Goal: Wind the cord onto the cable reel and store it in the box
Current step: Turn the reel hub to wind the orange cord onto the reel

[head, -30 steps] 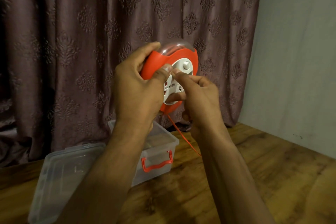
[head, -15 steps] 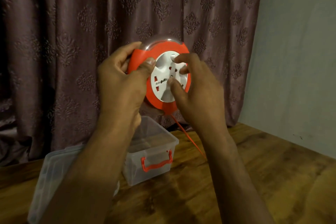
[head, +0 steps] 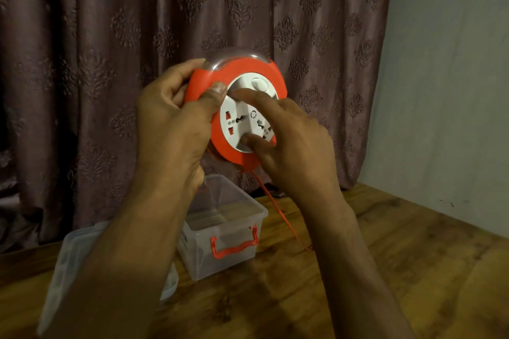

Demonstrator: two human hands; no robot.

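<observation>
While the reel (head: pixel 237 107) is held up in the air in front of a curtain (head: pixel 137 36), its orange rim is gripped by the left hand (head: pixel 170 118), thumb on the front edge and fingers curled round the back. The white socket face is touched by the right hand (head: pixel 292 140), with index finger and thumb laid fairly straight across it, nothing really grabbed. A thin orange cord (head: pixel 278 209) is seen hanging from the reel's bottom, just under the right hand, down to the table (head: pixel 385 270). Below the left forearm an open clear box (head: pixel 220 228) with an orange handle is parked, lid (head: pixel 68 261) beside it.
</observation>
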